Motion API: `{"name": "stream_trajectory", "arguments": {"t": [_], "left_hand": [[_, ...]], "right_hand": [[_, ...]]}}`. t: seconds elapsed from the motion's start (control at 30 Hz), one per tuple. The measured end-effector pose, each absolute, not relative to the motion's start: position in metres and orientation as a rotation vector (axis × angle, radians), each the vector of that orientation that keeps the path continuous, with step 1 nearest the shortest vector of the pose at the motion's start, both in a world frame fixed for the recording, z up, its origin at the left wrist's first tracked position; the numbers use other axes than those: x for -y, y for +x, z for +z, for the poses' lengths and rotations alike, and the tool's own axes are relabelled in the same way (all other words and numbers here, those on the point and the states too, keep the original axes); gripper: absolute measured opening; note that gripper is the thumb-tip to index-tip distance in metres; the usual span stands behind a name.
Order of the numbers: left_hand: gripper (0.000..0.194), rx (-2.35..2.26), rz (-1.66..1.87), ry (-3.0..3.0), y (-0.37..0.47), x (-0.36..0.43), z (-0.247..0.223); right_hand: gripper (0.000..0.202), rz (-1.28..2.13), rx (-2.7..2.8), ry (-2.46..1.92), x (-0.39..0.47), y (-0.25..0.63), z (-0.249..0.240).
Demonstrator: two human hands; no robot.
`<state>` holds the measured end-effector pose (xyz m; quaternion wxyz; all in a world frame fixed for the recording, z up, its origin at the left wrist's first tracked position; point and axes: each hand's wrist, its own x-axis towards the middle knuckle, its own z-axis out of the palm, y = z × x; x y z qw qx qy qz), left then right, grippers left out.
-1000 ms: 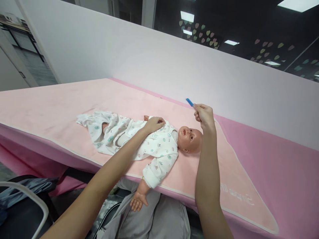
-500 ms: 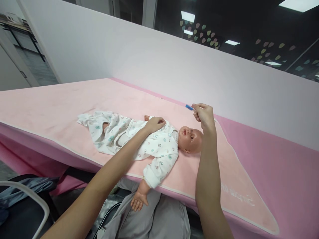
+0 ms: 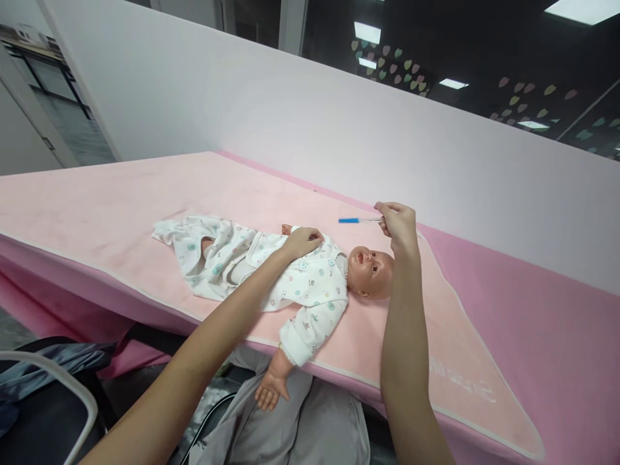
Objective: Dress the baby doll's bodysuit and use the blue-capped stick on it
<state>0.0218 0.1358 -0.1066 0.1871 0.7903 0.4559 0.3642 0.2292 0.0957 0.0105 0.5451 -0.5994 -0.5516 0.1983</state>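
A baby doll (image 3: 312,278) in a white printed outfit lies on its back, its bald head (image 3: 371,271) to the right. My left hand (image 3: 304,243) rests on the doll's chest, fingers loosely bent and nothing visible in them. Above and beyond the head, my right hand (image 3: 398,221) pinches a thin, thermometer-like stick with a blue end (image 3: 349,220). The stick is about level, its blue end pointing left and its pale shaft running to my fingers. One doll arm (image 3: 274,381) hangs over the table's near edge. The other doll hand (image 3: 286,229) shows beside my left hand.
A pale pink mat (image 3: 111,200) lies under the doll on the pink-covered table (image 3: 533,297). Behind it stands a white partition wall (image 3: 290,116) below dark glass. A chair (image 3: 43,400) with cloth on it is at lower left. My lap (image 3: 320,426) is under the near edge.
The stick in my right hand has turned from pointing toward the camera's far left to lying level, so more of its length shows. Both hands stay in nearly the same place.
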Motion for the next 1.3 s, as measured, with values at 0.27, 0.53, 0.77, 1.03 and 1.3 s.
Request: {"name": "stream_trajectory", "arguments": {"t": [0.27, 0.53, 0.77, 1.03, 1.3], "left_hand": [[0.023, -1.281, 1.017, 2.223, 0.0209, -0.1354, -0.1069], [0.022, -1.277, 1.019, 2.233, 0.0207, -0.1362, -0.1068], [0.021, -1.284, 1.019, 2.220, 0.0205, -0.1354, -0.1061], [0.021, -1.283, 1.010, 2.229, 0.0216, -0.1341, -0.1054], [0.022, -1.281, 1.017, 2.233, 0.0202, -0.1366, -0.1075]], "right_hand": [[0.018, 0.465, 1.287, -1.414, -0.0933, 0.2301, 0.0131], [0.017, 0.480, 1.269, -1.404, -0.0954, 0.2318, 0.0122], [0.017, 0.451, 1.261, -1.418, -0.0939, 0.2317, 0.0135], [0.019, 0.547, 1.256, -1.336, -0.0951, 0.2329, 0.0123], [0.018, 0.518, 1.220, -1.341, -0.0983, 0.2372, 0.0090]]}}
